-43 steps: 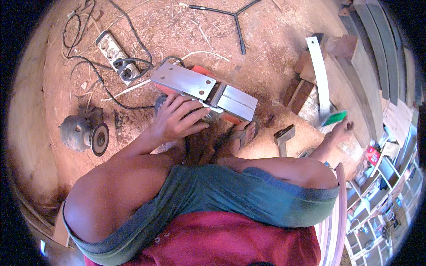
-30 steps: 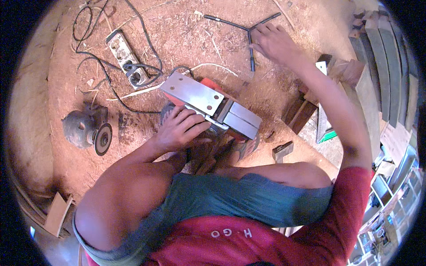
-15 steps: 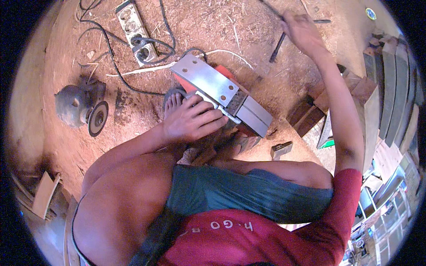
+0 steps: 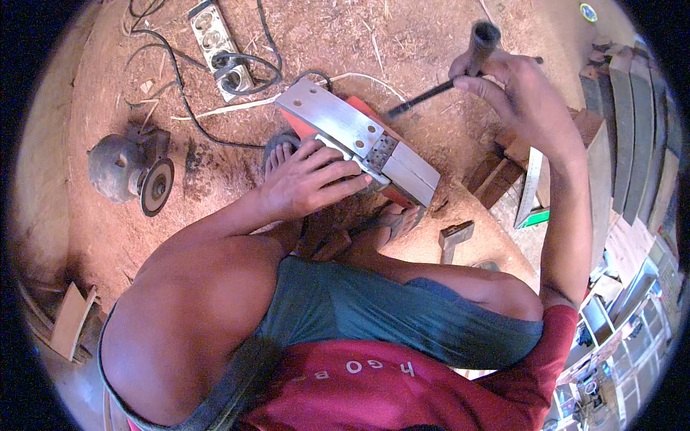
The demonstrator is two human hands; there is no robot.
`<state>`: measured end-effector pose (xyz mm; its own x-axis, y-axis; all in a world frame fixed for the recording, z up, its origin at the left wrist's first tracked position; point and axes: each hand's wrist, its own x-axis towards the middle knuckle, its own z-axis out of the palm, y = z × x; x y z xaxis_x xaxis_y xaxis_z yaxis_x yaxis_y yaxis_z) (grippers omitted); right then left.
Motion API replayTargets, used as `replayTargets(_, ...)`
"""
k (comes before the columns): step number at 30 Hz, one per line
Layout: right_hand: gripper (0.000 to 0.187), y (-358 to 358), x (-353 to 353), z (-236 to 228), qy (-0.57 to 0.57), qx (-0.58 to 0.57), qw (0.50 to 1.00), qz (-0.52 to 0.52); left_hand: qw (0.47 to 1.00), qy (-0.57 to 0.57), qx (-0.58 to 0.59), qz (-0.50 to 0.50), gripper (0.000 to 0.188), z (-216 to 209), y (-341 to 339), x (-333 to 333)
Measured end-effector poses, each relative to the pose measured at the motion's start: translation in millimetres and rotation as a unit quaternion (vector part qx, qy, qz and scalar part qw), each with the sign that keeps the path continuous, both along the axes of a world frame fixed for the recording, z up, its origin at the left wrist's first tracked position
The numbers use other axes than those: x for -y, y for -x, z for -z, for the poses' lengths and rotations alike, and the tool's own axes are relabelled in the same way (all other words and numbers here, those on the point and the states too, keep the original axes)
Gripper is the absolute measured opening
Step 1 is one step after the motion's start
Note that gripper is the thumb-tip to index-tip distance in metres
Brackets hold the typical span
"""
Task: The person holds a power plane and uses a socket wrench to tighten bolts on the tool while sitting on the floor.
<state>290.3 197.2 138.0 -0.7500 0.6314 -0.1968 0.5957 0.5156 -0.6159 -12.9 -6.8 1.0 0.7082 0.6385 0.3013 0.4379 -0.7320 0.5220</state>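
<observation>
Left hand: the left hand (image 4: 309,183) is laid flat on the upturned electric planer (image 4: 359,144), fingers (image 4: 338,169) spread and curled over the near edge of its metal sole, pressing it down rather than closed round it.
Right hand: the right hand (image 4: 514,90) is raised at about 1 o'clock, fingers closed round a dark T-shaped socket wrench (image 4: 460,72), its tube end sticking up past the thumb.
Planer position: it lies sole-up at the centre of view, slanted from 11 o'clock to 4 o'clock, braced against a sandalled foot (image 4: 280,154) just beside the left hand.
Handling, planer: it is judged heavy and rigid, with a smooth sole that could slip; the red body sides look the safest hold, well clear of the cutter slot.
Handling, wrench: it is judged stiff steel and light enough for one hand; best gripped at the cross-bar.
Surface: a dirt floor (image 4: 431,43) strewn with sawdust and shavings; no counter is seen.
Surroundings: a power strip (image 4: 219,43) with black cables lies at 11 o'clock, an angle grinder (image 4: 133,172) at 9 o'clock, wood offcuts (image 4: 492,176) at 3 o'clock, and stacked grey boards (image 4: 632,129) along the right rim.
</observation>
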Motion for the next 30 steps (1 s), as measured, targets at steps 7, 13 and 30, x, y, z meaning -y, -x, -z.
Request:
replayTargets(7, 0.015, 4.7, 8.4, -6.4, 0.018, 0.053, 0.997, -0.046, 1.0, 0.011, 0.0, 0.006, 0.053, -3.0, 0.7, -0.8)
replayTargets(13, 0.011, 12.0, 11.7, 0.9, 0.02, -0.006, 0.996, -0.092, 1.0, 0.002, 0.0, 0.005, 0.054, -0.2, 0.7, -0.1)
replayTargets(30, 0.018, 18.0, 17.8, 7.3, 0.042, -0.028, 0.993, -0.104, 1.0, 0.004, -0.005, 0.007, 0.054, -0.7, 0.7, -1.6)
